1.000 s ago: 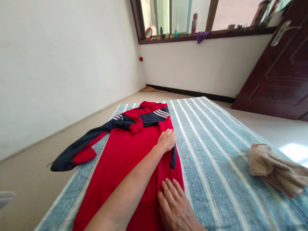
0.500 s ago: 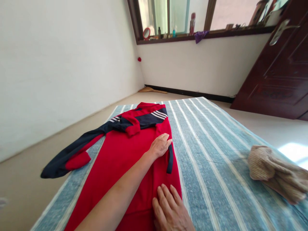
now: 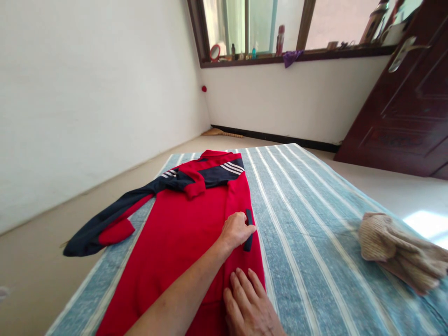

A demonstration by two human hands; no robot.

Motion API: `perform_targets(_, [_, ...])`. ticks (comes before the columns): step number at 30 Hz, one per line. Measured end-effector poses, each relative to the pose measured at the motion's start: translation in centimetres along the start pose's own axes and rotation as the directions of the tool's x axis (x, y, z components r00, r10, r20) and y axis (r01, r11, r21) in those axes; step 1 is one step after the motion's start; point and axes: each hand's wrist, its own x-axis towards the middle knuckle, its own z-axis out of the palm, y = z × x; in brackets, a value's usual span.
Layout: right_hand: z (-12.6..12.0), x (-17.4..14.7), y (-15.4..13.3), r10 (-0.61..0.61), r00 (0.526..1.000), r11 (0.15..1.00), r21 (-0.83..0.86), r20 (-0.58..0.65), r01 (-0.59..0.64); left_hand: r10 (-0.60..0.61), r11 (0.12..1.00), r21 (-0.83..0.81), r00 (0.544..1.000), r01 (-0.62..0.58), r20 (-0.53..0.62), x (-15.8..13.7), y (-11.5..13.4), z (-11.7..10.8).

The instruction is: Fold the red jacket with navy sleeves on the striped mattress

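Observation:
A red and navy jacket (image 3: 189,224) with white shoulder stripes lies on the striped bedspread, one navy sleeve stretched out to the left past the bed's edge. My left hand (image 3: 238,231) rests on the folded right side of the jacket. Its fingers are curled together against the fabric beside a narrow dark strip (image 3: 248,242); their tips are partly hidden. Closer to me, my right hand (image 3: 250,301) lies flat on the jacket's lower right part with its fingers extended.
The blue and white striped bedspread (image 3: 301,242) covers the bed. A beige knitted garment (image 3: 395,247) lies bunched at the right. Beyond are a windowsill (image 3: 266,59) with small items, a dark red door (image 3: 399,112) and a broom (image 3: 222,133) on the floor.
My left hand has slid toward me along the jacket's right edge, and its fingers look more curled. My right hand stays nearly in place.

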Motion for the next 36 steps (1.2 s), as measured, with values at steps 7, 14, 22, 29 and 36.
perform_targets(7, [0.2, 0.1, 0.0, -0.003, 1.000, 1.000, 0.000, -0.009, 0.003, -0.126, 0.952, -0.270, 0.988, 0.145, 0.088, 0.7, -0.3, 0.8])
perform_targets(14, [0.2, -0.1, -0.1, -0.028, 0.999, 1.000, 0.001, -0.021, 0.028, -0.166, 0.797, -0.535, 0.954, 0.280, 0.251, -0.4, 0.0, -0.5])
perform_targets(22, [0.5, -0.6, -0.2, -0.035, 0.999, 0.999, 0.017, 0.024, 0.034, -0.160, 0.778, -0.560, 0.952, 0.285, 0.261, -0.3, -0.2, -0.3])
perform_targets(29, [0.1, -0.2, -0.2, -0.034, 0.999, 0.999, 0.013, -0.001, 0.034, -0.128, 0.869, -0.472, 0.989, 0.150, 0.079, -0.4, -1.3, 1.2])
perform_targets(36, [-0.2, -0.3, -0.2, -0.088, 0.994, 0.996, 0.037, 0.060, 0.086, 0.067, 0.975, -0.202, 0.991, -0.090, -0.120, 0.0, -1.5, 1.5])
